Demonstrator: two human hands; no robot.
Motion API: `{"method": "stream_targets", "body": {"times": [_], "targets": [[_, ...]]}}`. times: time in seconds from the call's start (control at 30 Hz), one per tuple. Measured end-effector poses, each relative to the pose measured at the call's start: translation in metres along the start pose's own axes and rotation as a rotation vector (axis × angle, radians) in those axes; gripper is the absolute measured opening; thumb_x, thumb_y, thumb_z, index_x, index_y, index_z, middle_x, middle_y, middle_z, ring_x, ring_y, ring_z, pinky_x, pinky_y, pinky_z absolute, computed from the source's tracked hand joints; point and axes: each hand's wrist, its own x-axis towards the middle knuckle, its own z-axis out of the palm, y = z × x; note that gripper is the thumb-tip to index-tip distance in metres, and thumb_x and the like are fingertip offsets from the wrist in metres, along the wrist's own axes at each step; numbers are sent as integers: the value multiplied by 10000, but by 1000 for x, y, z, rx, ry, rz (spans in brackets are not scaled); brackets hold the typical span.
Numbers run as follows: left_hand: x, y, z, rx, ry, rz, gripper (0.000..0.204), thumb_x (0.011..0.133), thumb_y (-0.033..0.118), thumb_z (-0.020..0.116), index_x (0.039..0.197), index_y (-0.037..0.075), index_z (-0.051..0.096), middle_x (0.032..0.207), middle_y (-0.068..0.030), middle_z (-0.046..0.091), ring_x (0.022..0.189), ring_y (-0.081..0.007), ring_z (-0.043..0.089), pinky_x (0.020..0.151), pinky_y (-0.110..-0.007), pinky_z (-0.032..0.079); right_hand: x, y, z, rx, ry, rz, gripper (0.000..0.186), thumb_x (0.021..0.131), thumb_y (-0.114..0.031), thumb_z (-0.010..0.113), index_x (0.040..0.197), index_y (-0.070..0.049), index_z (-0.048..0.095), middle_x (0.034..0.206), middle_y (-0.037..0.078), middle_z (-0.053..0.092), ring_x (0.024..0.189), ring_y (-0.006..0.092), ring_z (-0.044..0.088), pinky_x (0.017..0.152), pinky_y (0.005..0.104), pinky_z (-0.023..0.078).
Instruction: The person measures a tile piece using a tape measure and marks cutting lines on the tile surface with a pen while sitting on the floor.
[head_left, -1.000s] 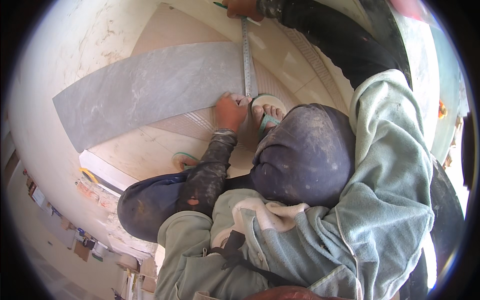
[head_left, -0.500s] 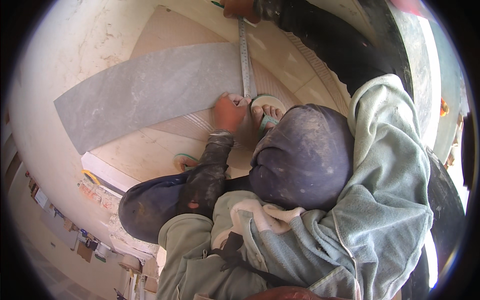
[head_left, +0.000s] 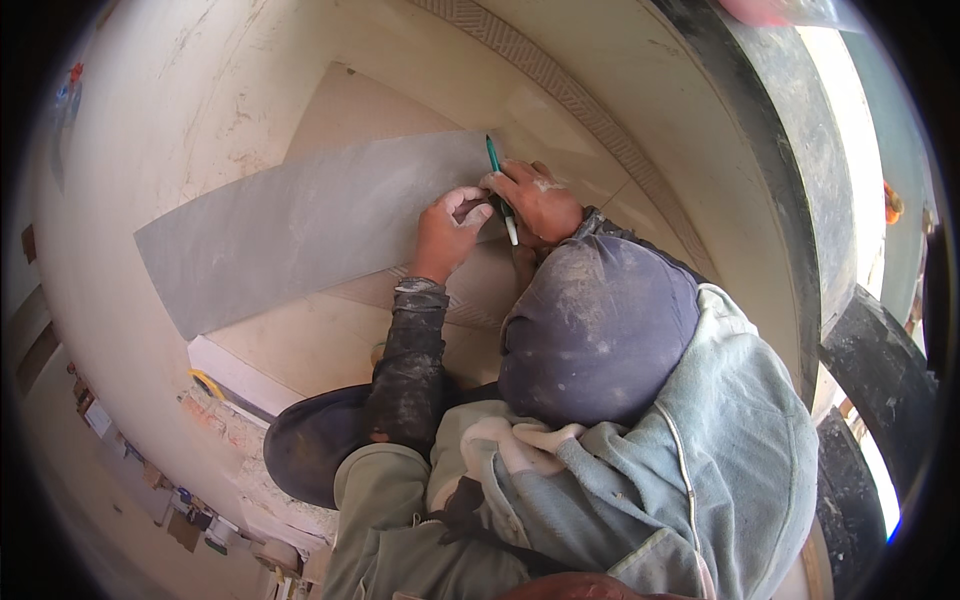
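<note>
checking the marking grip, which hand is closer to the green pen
Right. The right hand grips the green pen at the edge of the grey tile. The left hand presses on that tile just beside it, not holding the pen.

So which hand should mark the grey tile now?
Right, probably. The right hand already grips the green pen at the edge of the grey tile; the left hand presses on the tile.

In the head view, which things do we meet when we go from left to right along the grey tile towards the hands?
Grey tile → left hand → green and white pen → right hand → dark curved ledge.
</note>
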Motion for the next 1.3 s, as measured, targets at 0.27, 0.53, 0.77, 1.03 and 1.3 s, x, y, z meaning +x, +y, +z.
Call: {"method": "stream_targets", "body": {"times": [0.27,0.53,0.77,1.03,1.3], "targets": [[12,-8,-4,38,56,27,386,861,156,732,1210,17,643,1138,-144,700,999,-221,673,871,-347,531,-62,48,3,-131,343,323,512,661,-215,799,1110,-75,597,1048,143,566,989,368,560,835,460,446],[4,-6,-33,65,149,-34,370,877,180,716,1190,-2,642,1099,-132,706,989,-187,668,869,-323,527,-50,49,-59,-466,234,300,219,838,-318,677,865,-101,660,930,155,574,980,349,542,807,475,420],[21,-22,-23,-69,147,30,413,837,237,749,1176,20,660,1067,-124,712,897,-180,662,817,-324,532,-50,68,-55,-556,-47,652,351,912,-128,532,1227,27,518,1206,257,554,1043,418,617,863,451,531],[4,-18,5,439,266,176,550,764,324,773,1238,84,630,1306,-159,574,1231,-315,528,1043,-466,402,-40,90,-33,-652,-83,712,458,922,-251,542,1274,35,476,1240,260,552,1025,426,629,849,472,535],[36,-4,112,875,-111,573,1031,560,461,876,1452,223,418,1510,-131,389,1452,-344,276,1173,-589,179,-46,119,-26,-705,-44,704,582,931,-373,553,1320,42,435,1273,262,550,1006,435,642,836,493,539]]}}
